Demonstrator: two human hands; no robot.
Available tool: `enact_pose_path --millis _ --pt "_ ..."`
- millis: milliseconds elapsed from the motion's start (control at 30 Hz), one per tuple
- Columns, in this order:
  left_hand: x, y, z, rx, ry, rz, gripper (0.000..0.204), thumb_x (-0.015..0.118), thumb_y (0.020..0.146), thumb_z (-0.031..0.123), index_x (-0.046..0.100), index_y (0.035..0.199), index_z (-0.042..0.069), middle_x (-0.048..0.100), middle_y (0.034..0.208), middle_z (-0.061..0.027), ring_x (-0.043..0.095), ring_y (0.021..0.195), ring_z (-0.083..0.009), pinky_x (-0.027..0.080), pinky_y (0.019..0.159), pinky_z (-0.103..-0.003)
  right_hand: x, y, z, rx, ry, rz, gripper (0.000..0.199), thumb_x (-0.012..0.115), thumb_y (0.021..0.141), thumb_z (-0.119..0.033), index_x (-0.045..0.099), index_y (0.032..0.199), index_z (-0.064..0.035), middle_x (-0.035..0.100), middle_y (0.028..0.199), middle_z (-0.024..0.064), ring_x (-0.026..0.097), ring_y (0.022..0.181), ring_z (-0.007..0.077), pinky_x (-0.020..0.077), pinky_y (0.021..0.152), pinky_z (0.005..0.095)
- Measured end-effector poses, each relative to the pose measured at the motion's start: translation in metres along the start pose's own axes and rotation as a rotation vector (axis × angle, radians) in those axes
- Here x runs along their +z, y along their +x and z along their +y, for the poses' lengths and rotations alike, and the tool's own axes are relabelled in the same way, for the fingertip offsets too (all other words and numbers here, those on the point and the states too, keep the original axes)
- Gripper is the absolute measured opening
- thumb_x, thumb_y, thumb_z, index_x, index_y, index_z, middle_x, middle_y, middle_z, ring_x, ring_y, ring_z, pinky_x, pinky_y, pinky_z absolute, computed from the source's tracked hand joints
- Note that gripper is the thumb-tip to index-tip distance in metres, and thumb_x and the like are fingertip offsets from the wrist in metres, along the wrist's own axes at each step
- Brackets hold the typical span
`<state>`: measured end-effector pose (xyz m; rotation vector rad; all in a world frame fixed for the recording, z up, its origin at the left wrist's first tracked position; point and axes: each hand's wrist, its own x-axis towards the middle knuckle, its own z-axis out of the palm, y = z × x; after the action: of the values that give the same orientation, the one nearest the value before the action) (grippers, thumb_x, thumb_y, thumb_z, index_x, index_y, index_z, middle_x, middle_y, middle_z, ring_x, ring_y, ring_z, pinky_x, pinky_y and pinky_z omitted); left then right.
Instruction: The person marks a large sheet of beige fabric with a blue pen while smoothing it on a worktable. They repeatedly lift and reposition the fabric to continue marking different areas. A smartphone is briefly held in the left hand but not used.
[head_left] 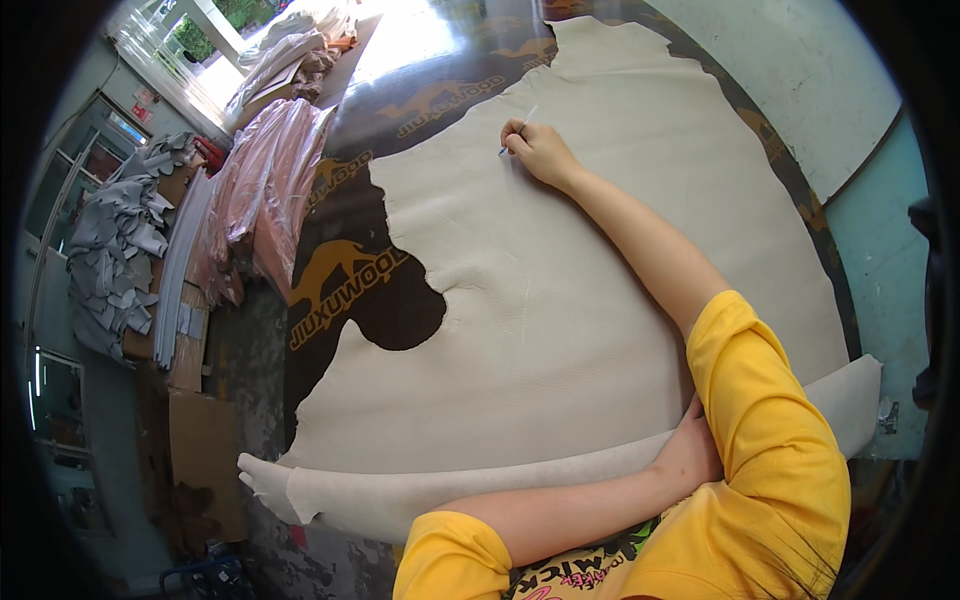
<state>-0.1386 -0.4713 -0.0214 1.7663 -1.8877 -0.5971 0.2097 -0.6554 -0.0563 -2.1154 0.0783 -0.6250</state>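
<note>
A large beige leather hide (600,300) with an irregular outline lies spread over a dark table (330,230). Far out on the hide, my right hand (545,155) pinches a slim, pale pen (502,152), its tip down at the leather. My left hand (695,445) rests by the near edge of the hide, tucked beneath my right upper arm. The sleeve covers most of its fingers, so their pose cannot be made out. Along that near edge the leather hangs over in a pale fold (400,495). Faint lines and creases show on the surface.
Left of the table stand plastic-wrapped pink material (265,190) and a heap of grey leather scraps (120,250). A cardboard sheet (205,460) stands lower left. More wrapped bundles (290,55) lie near the bright doorway. A pale wall (800,90) borders the far right.
</note>
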Motion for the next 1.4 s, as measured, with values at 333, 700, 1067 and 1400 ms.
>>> enact_pose_path --millis 333,700,1067,1400 --pt "0.004 0.001 -0.001 -0.013 -0.066 0.012 0.062 0.048 0.098 0.046 0.041 0.15 0.013 0.042 0.154 -0.0112 0.03 0.147 -0.0303 0.02 0.123 -0.049 -0.001 0.001 0.001 0.028 0.026 0.014 0.026 0.052 0.093 -0.026 0.066 0.094 -0.004 0.069 0.082 0.017 0.066 0.079 0.0322 0.0495 0.077 0.0405" --pt "0.004 0.002 -0.001 -0.034 -0.067 -0.051 0.064 0.049 0.097 0.047 0.039 0.151 0.013 0.042 0.154 -0.0116 0.031 0.147 -0.031 0.021 0.123 -0.048 -0.002 0.001 0.0 0.053 -0.029 0.019 0.026 0.051 0.093 -0.025 0.067 0.094 -0.0041 0.07 0.084 0.0164 0.067 0.081 0.0305 0.0502 0.078 0.0386" --pt "0.008 -0.002 -0.006 -0.109 -0.626 0.083 0.062 0.051 0.101 0.038 0.03 0.153 0.013 0.038 0.156 -0.0088 0.033 0.144 -0.0278 0.024 0.121 -0.039 0.049 -0.001 -0.032 -0.063 0.139 -0.214 0.024 0.058 0.092 -0.024 0.071 0.097 -0.0045 0.074 0.088 0.0137 0.069 0.083 0.0272 0.0515 0.079 0.0371" --pt "0.052 0.007 -0.01 0.015 -0.21 0.364 0.064 0.055 0.1 0.037 0.029 0.152 0.012 0.034 0.157 -0.009 0.032 0.144 -0.0269 0.026 0.12 -0.038 0.013 0.014 -0.016 0.034 0.145 -0.066 0.025 0.056 0.089 -0.023 0.072 0.095 -0.0043 0.073 0.089 0.0169 0.069 0.084 0.0305 0.0518 0.08 0.0402"
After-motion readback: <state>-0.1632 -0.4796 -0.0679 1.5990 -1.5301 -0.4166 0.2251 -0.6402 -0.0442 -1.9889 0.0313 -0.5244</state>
